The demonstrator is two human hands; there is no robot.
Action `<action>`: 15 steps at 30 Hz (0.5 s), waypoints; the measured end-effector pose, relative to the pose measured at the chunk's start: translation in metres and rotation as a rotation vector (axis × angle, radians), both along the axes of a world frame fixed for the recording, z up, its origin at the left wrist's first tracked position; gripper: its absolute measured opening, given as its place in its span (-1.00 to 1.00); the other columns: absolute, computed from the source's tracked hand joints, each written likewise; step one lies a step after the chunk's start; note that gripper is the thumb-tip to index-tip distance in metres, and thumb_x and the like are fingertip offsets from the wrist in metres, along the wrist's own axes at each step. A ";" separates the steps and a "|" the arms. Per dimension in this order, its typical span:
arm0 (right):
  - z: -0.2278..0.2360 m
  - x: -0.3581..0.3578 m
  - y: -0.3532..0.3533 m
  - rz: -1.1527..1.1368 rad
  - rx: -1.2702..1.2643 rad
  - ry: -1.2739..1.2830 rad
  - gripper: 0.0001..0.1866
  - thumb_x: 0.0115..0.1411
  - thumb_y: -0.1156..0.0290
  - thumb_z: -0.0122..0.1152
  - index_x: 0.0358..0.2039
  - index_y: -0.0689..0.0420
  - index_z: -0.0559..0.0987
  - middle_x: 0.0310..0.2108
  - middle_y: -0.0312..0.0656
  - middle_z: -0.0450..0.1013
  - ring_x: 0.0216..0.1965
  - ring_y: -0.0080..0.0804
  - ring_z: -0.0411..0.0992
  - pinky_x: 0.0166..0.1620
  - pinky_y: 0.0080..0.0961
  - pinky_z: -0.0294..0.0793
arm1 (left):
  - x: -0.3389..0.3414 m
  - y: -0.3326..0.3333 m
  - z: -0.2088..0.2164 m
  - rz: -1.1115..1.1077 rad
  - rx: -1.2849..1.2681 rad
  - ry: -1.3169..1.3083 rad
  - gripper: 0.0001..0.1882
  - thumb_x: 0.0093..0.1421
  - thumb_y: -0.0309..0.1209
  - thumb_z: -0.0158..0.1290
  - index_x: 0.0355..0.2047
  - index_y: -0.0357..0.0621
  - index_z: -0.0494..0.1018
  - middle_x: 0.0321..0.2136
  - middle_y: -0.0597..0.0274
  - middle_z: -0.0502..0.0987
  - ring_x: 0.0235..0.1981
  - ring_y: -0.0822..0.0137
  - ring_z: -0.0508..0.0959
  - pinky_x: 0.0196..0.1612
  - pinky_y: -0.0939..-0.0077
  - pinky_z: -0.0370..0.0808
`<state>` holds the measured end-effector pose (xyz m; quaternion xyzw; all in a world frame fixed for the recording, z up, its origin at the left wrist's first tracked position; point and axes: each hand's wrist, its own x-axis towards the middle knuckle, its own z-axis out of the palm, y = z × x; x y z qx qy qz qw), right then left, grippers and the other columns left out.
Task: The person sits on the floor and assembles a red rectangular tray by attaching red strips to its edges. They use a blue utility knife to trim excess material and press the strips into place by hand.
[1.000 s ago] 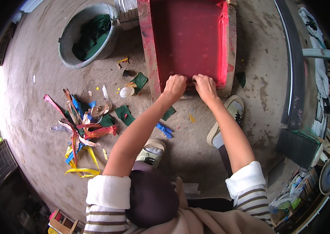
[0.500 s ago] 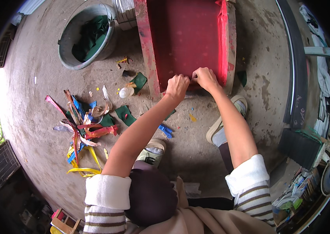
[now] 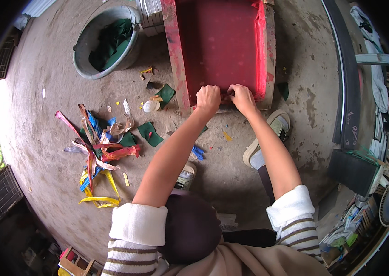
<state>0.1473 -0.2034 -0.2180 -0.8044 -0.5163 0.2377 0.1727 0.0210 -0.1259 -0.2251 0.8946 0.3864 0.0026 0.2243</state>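
A deep wooden frame (image 3: 174,55), smeared with red and floored by a smooth dark red sheet (image 3: 217,46), lies on the floor in front of me. My left hand (image 3: 208,98) is closed, knuckles up, at the frame's near end. Beside it, a small gap away, my right hand (image 3: 242,97) is closed too, thumb and forefinger bent toward the near edge. Whatever the fingertips pinch there is hidden under the hands. Bright red, wrinkled material (image 3: 261,46) runs along the frame's inner right side.
At the upper left stands a grey bucket (image 3: 82,62) of dark green cloth pieces. Torn coloured strips (image 3: 105,154) lie in a heap left of my arm. Green scraps (image 3: 150,134), a small whitish bottle (image 3: 150,106) and a blue clip (image 3: 197,152) lie nearer the frame.
My hands have drawn slightly apart along the frame's near edge, leaving a wider gap between them. The left forearm has swung a little to the right.
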 end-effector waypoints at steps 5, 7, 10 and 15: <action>0.012 -0.012 0.006 -0.050 -0.094 -0.048 -0.91 -0.06 0.52 0.21 -0.46 0.12 0.58 -0.41 -0.05 0.50 -0.30 -0.06 0.48 -0.22 -0.23 0.47 | -0.014 0.005 -0.006 -0.091 0.003 -0.104 -0.88 -0.02 -0.38 0.07 -0.51 -0.16 0.50 -0.49 0.05 0.55 -0.43 0.07 0.56 -0.34 0.25 0.52; 0.015 -0.004 0.014 -0.095 -0.167 -0.002 -0.94 -0.07 0.50 0.23 -0.50 0.12 0.59 -0.45 -0.04 0.50 -0.32 -0.06 0.49 -0.24 -0.24 0.47 | -0.012 0.005 -0.005 -0.139 -0.019 -0.110 -0.86 -0.01 -0.36 0.08 -0.50 -0.17 0.49 -0.49 0.04 0.55 -0.43 0.06 0.56 -0.32 0.24 0.52; 0.023 -0.002 0.022 -0.101 -0.235 0.021 -0.92 -0.08 0.45 0.28 -0.50 0.13 0.61 -0.48 -0.03 0.51 -0.36 -0.10 0.51 -0.29 -0.27 0.47 | -0.012 0.011 0.000 -0.174 -0.018 -0.104 -0.85 0.00 -0.37 0.08 -0.48 -0.19 0.47 -0.47 0.04 0.54 -0.40 0.07 0.56 -0.31 0.23 0.51; 0.016 0.001 0.012 -0.076 -0.131 0.046 -0.92 -0.08 0.45 0.27 -0.50 0.10 0.59 -0.48 -0.07 0.50 -0.32 -0.07 0.48 -0.29 -0.27 0.46 | -0.014 -0.011 0.004 -0.194 0.121 -0.072 -0.85 -0.03 -0.52 0.07 -0.40 -0.19 0.40 -0.37 0.10 0.46 -0.24 0.19 0.50 -0.34 0.40 0.56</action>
